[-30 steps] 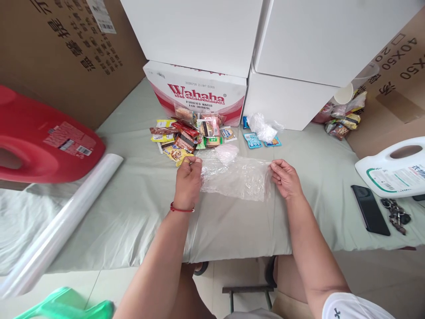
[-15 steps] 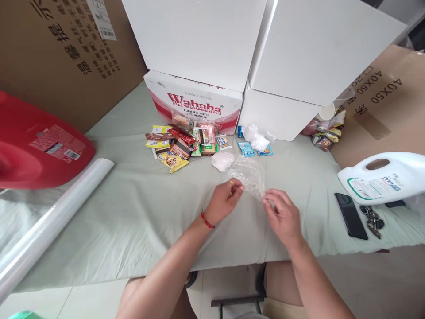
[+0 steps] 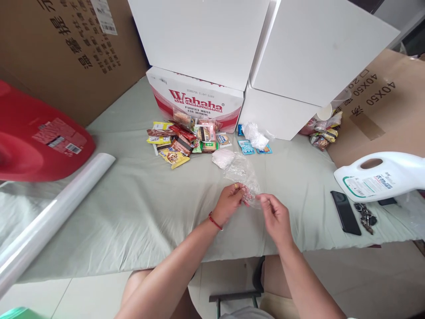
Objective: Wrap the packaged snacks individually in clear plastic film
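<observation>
A clear plastic bag [image 3: 241, 172] with faint red print lies crumpled in front of me. My left hand [image 3: 230, 199] pinches its near edge between thumb and fingers. At the bag's right side, my right hand [image 3: 274, 212] is closed, with fingertips and thumb together on the film. Just beyond the bag rests a folded whitish plastic bundle [image 3: 222, 158]. A heap of packaged snacks [image 3: 181, 144] lies farther left. To the right of it are blue sachets [image 3: 246, 147] and another crumpled white plastic bag [image 3: 255, 135].
A Wahaba-style printed carton [image 3: 195, 104] and white boxes [image 3: 206, 40] stand behind. At left are a red jug [image 3: 43, 137] and a plastic roll [image 3: 56, 212]. A white detergent bottle [image 3: 378, 179], a phone [image 3: 345, 212] and keys [image 3: 366, 217] lie at right.
The clear bag has been drawn nearer and bunched up, its red print now showing by my left hand. My right hand has shifted slightly left and toward me.
</observation>
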Demonstrator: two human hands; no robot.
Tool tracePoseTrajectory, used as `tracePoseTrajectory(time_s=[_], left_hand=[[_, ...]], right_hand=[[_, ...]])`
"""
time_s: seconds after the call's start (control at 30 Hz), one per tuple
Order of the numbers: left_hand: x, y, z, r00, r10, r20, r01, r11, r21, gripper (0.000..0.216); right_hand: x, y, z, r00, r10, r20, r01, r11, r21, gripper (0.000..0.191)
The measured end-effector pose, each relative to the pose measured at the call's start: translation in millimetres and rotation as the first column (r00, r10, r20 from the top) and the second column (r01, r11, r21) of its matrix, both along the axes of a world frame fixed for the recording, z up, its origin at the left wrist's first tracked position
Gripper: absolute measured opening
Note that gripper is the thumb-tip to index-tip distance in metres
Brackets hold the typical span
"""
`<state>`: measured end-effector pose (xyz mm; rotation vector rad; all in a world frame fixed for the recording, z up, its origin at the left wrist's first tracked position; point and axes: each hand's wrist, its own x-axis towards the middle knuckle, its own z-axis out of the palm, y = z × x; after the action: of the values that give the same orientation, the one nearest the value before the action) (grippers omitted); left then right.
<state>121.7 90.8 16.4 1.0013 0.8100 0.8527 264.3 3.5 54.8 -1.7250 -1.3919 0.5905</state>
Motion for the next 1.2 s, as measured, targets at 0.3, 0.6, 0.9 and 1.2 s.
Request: tracePoseTrajectory(time_s=[0.3, 0.6, 0.9, 1.2], left_hand=[[6.6, -12.0, -8.4, 0.998, -0.041, 0.042, 0.036, 0.991, 0.128, 0.019], [-16.2, 3.9, 6.0, 0.995, 0.055, 0.078, -0.049, 0.996, -0.076, 0.020], [-44.8, 10.4, 25.1, 0.973, 0.161, 0.165, -0.101, 0.941, -0.323, 0.036], [-78.9, 9.9, 28.6, 0.989, 0.114, -0.092, -0.136, 0.948, -0.287, 0.039]], right_hand=[[-11.3, 33.3, -7.1, 0.982, -0.147, -0.120, 0.138, 0.987, -0.083, 0.039], [16.7, 33.5, 9.3, 0.600, -0.251, -0.759, 0.074, 0.963, -0.260, 0.040], [66.3, 15.0, -0.7, 0.370, -0.336, -0.866, 0.094, 0.941, -0.325, 0.044], [88.1, -25.6, -23.8, 0.509, -0.424, -0.749, 0.145, 0.900, -0.411, 0.045]])
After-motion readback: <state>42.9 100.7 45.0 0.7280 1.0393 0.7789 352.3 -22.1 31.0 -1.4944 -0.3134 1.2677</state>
